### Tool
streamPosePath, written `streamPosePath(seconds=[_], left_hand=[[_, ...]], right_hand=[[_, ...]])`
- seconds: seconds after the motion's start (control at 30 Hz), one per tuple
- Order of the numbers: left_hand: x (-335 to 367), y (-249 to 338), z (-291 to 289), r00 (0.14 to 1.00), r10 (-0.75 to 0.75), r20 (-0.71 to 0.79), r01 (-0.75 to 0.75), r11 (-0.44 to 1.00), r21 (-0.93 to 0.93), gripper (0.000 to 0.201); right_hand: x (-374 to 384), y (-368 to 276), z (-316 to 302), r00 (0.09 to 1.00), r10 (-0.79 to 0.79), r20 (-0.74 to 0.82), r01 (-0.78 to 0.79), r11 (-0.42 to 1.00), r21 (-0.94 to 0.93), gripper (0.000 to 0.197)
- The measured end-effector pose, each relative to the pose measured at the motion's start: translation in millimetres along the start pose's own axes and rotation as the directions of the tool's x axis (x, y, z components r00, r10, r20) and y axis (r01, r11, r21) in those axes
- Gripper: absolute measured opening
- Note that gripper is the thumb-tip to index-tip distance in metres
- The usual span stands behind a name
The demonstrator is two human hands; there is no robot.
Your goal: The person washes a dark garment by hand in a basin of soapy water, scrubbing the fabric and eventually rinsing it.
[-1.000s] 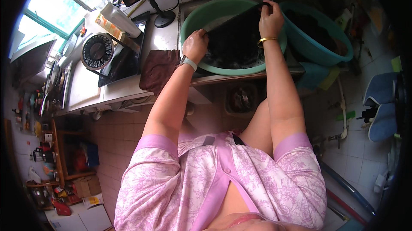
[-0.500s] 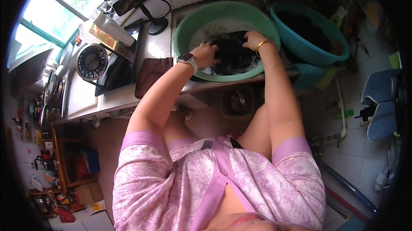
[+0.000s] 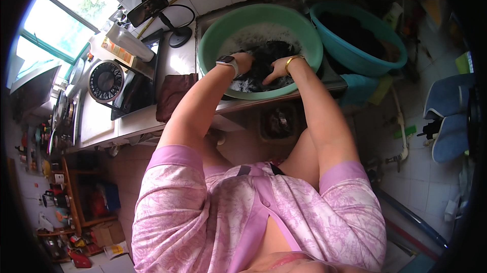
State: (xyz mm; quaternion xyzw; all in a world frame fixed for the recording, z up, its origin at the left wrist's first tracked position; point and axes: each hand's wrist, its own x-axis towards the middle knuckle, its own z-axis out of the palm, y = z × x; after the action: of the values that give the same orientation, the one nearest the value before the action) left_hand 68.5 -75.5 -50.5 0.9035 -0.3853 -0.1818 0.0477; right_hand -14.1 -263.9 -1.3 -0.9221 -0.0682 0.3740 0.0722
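A green basin [image 3: 210, 25] holds soapy water and a wet black cloth [image 3: 276, 49], bunched up with suds around it. My left hand [image 3: 244, 63], below a watch with a pale strap, reaches into the left side of the cloth; its fingers are hidden there. On the cloth's right part rests my right hand [image 3: 279, 68], a gold bangle at its wrist. Its thumb and fingers are spread apart against the black fabric, with the fingertips partly out of sight.
Right of the basin stands a blue-green tub [image 3: 332, 44] of dark cloth. Leftward on the counter are a phone on a stand [image 3: 180, 35], a round black fan [image 3: 106, 81], a white bottle [image 3: 129, 43] and a brown cloth [image 3: 174, 93]. Blue slippers [image 3: 449, 100] hang at the right wall.
My right hand has moved left and nearer to me, closer to my left hand. My left hand has gone deeper into the cloth, which is bunched differently.
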Motion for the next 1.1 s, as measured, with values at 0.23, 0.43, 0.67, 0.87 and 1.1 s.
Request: streamPosePath(seconds=[0.23,0.43,0.67,0.87,1.1], left_hand=[[-54.2,-20.6,-69.9,0.992,-0.123,-0.03,0.106,0.937,-0.332,0.038],[-62.3,-73.0,-89.4,0.963,-0.169,-0.208,0.068,0.905,-0.42,0.034],[-43.6,-38.8,-74.5,0.978,-0.139,-0.154,0.132,0.99,-0.056,0.046],[-46.3,24.9,-37.7,0.998,-0.037,-0.047,0.052,0.93,0.365,0.104],[16.3,29.0,-0.6,0.987,-0.093,0.131,0.019,0.878,0.479,0.094]], right_hand=[[8.2,-7.1,-9.5,0.955,-0.188,-0.228,0.221,0.967,0.128,0.052],[4.2,19.5,-34.2,0.761,-0.105,-0.64,0.534,0.66,0.528,0.037],[14.1,23.5,-24.5,0.665,0.24,-0.708,0.131,0.895,0.426,0.026],[27.9,32.7,-2.1,0.812,-0.115,-0.572,0.298,0.925,0.237,0.059],[27.6,16.8,-1.6,0.996,0.022,-0.086,-0.016,0.998,0.067,0.092]])
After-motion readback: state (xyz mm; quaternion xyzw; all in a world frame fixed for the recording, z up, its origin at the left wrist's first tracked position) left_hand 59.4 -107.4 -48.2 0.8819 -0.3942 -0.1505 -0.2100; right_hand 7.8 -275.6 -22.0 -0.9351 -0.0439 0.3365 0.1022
